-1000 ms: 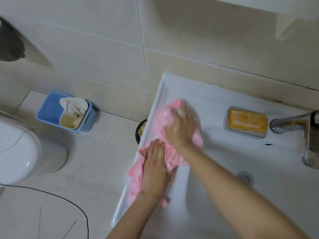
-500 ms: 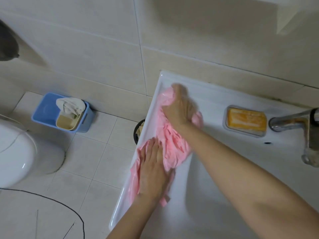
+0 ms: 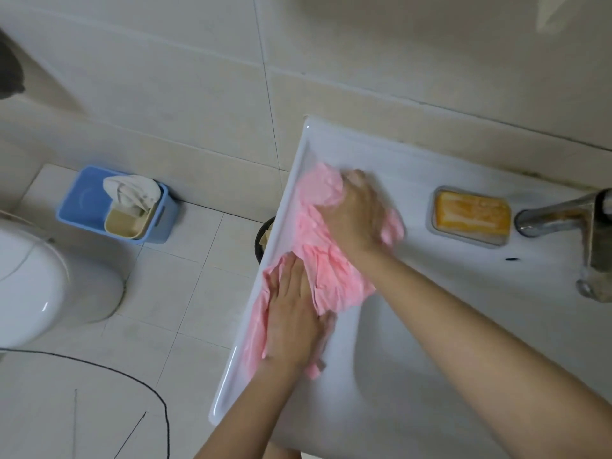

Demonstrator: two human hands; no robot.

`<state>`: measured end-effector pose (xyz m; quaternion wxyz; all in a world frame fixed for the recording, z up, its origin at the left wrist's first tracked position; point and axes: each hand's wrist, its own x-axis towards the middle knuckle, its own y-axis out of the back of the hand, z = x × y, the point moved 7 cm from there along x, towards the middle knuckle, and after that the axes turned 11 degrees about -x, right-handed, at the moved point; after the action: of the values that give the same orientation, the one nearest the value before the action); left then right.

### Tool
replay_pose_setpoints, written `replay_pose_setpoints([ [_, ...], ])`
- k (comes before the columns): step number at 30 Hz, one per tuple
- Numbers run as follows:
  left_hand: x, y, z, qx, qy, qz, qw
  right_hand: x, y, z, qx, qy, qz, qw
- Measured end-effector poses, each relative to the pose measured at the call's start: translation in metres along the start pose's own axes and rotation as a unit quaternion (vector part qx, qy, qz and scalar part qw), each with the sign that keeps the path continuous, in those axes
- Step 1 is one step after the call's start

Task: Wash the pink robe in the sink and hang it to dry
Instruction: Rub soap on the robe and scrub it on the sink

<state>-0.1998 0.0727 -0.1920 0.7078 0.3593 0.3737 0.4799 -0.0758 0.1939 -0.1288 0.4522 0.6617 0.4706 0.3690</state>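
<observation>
The pink robe [image 3: 326,273] lies bunched along the flat left ledge of the white sink [image 3: 334,144]. My left hand [image 3: 293,316] lies flat on its near part, fingers straight, pressing it against the ledge. My right hand [image 3: 356,217] is curled over the far part of the robe, gripping a bunch of the cloth; it is blurred by motion. A small end of the fabric hangs toward the basin below my left wrist.
An orange soap bar in a clear dish [image 3: 472,215] sits on the sink's back ledge, beside a metal tap [image 3: 563,220] at the right. On the tiled floor stand a blue bin [image 3: 86,207], a white toilet [image 3: 36,286] and a dark drain pot [image 3: 263,238].
My right hand has slid back toward me along the ledge with the cloth after reaching the far end. My left hand has stayed pressed on the near part.
</observation>
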Motion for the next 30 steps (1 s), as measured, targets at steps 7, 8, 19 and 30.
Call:
replay_pose_setpoints([
  [7, -0.004, -0.001, 0.001, -0.015, 0.011, -0.012, 1.0, -0.05, -0.018, -0.004, -0.042, 0.103, 0.027, 0.993],
  [8, -0.004, -0.003, -0.001, -0.022, 0.016, -0.028, 0.999, -0.011, -0.024, -0.002, -0.061, 0.074, 0.002, 0.995],
  [19, -0.008, -0.069, -0.033, -0.073, 0.029, 0.015, 0.997, -0.066, -0.052, 0.021, -0.09, 0.091, -0.047, 0.991],
  [30, -0.002, 0.012, 0.007, -0.013, -0.038, 0.012, 0.999, -0.115, -0.001, 0.006, -0.049, 0.04, -0.027, 0.998],
])
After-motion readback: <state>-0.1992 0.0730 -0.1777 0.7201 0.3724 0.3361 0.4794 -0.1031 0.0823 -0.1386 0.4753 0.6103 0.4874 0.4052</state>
